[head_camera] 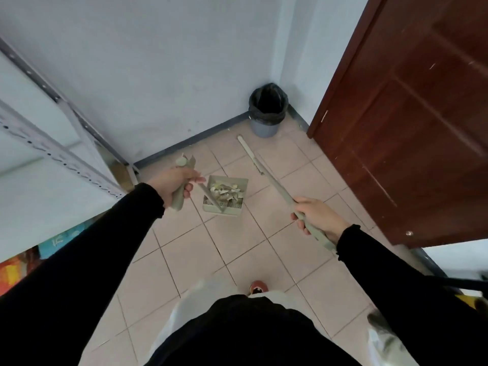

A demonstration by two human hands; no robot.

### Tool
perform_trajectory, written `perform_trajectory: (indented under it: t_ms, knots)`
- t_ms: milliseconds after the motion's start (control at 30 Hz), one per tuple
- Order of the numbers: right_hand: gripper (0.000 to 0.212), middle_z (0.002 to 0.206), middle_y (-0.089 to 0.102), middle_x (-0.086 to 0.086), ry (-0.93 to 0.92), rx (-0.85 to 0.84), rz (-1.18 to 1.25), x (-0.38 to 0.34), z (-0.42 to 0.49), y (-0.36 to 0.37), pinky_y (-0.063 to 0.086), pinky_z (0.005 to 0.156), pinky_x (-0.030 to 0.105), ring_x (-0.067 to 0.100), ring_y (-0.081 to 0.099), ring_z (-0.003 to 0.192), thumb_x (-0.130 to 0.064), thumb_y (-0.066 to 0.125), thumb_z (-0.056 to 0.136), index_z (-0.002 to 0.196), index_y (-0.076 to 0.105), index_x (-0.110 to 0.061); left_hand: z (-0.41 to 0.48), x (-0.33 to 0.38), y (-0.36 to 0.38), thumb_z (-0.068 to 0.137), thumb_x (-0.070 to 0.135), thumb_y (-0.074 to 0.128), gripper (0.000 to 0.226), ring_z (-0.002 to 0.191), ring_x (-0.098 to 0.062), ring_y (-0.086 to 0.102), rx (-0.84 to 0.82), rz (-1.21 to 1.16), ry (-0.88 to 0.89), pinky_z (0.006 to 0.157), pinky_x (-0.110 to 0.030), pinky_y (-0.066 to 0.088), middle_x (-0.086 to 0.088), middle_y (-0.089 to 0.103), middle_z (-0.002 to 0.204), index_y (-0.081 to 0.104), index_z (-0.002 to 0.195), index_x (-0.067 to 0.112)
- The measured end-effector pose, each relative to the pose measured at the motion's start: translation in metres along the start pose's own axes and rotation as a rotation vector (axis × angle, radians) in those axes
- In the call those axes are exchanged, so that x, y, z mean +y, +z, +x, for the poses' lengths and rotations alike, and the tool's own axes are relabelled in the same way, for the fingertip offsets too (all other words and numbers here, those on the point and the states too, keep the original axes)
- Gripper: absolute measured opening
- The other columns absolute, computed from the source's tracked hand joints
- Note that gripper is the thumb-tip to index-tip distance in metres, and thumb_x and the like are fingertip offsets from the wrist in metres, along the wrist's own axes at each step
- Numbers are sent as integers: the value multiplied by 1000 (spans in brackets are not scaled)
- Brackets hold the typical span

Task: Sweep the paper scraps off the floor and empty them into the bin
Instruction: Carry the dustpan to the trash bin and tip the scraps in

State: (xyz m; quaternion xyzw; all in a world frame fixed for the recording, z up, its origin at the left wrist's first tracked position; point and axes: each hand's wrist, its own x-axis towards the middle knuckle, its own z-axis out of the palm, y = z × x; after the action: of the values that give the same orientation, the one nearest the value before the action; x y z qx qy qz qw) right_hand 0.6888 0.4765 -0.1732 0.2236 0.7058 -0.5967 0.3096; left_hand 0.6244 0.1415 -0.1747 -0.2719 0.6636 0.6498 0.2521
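The far end of the broom (pixel 266 175) is hard to make out; only a thin pale stick reaches toward the bin (pixel 267 112), and its bristles cannot be seen. The inside of the bin is dark behind its black bag, so its contents stay hidden. The person's body covers the near floor (pixel 237 247), and only one red shoe tip (pixel 258 287) shows. The left hand (pixel 175 184) is clenched around the upright handle of the dustpan (pixel 225 194), arm stretched forward in a black sleeve. The paper scraps (pixel 225 192) lie heaped inside the dustpan, near the corner, apart from the bin. The right hand (pixel 317 215) is closed around the broom stick, held slanted across the tiles beside a brown door (pixel 412 122).
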Motion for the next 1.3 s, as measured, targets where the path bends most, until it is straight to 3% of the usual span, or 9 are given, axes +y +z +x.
perform_trajectory:
  t_ms: [167, 333, 600, 700, 767, 867, 1000, 1167, 1300]
  knots:
    - [22, 77, 53, 9, -31, 85, 63, -56, 58, -39, 33, 34, 19, 9, 43, 40, -6, 41, 100, 110, 56, -18, 49, 84, 34, 89, 4, 65, 12, 44, -9, 44, -9, 159, 146, 37, -20, 39, -13, 61, 85, 56, 97, 7]
    - [31, 74, 53, 8, -44, 162, 103, -103, 109, -67, 33, 34, 19, 9, 42, 41, -5, 42, 99, 128, 52, -5, 102, 161, 56, 87, 0, 62, 18, 38, -10, 38, -85, 300, 313, 36, -20, 31, -3, 48, 56, 49, 96, 9]
    - [43, 77, 54, 9, 0, 243, 184, -160, 180, -103, 34, 32, 18, 6, 45, 35, -5, 42, 98, 141, 44, -6, 174, 250, 102, 90, 5, 59, 18, 43, -4, 39, -72, 578, 556, 41, -19, 31, 7, 47, 66, 54, 105, 15]
    - [33, 76, 52, 9, -3, 239, 210, -179, 200, -119, 34, 32, 17, 6, 44, 33, -4, 42, 99, 129, 52, -9, 207, 274, 123, 91, 9, 58, 25, 73, -16, 52, -30, 899, 671, 56, -18, 35, 0, 58, 87, 55, 115, 14]
    - [25, 76, 52, 9, -4, 227, 211, -192, 214, -132, 33, 32, 18, 6, 44, 34, -4, 41, 99, 117, 56, -11, 233, 281, 138, 91, 11, 55, 30, 84, -24, 56, -16, 1066, 675, 61, -25, 37, -4, 62, 96, 53, 120, 15]
    - [20, 73, 50, 8, -4, 200, 228, -210, 235, -154, 31, 32, 16, 6, 42, 33, -3, 41, 98, 106, 56, -12, 265, 282, 167, 92, 15, 47, 35, 83, -28, 59, -1, 1314, 668, 68, -31, 42, -6, 66, 99, 49, 126, 21]
    - [23, 72, 49, 8, -5, 165, 247, -230, 262, -183, 30, 33, 16, 8, 40, 36, -2, 39, 97, 87, 54, -16, 294, 268, 208, 87, 7, 42, 41, 71, -21, 54, -42, 1605, 600, 56, -29, 38, 2, 59, 88, 46, 122, 28]
    - [22, 74, 48, 7, 20, 115, 233, -243, 290, -218, 31, 34, 16, 9, 39, 38, -3, 37, 98, 103, 55, -15, 318, 232, 250, 90, 9, 50, 34, 69, -19, 55, -81, 1845, 489, 53, -31, 42, 6, 59, 90, 46, 117, 28]
    - [18, 72, 48, 8, 41, 71, 225, -248, 303, -235, 31, 32, 17, 8, 40, 35, -1, 37, 96, 101, 53, -8, 330, 209, 271, 95, 20, 53, 23, 65, -20, 51, -120, 1979, 334, 68, -45, 56, 2, 52, 91, 44, 116, 26]
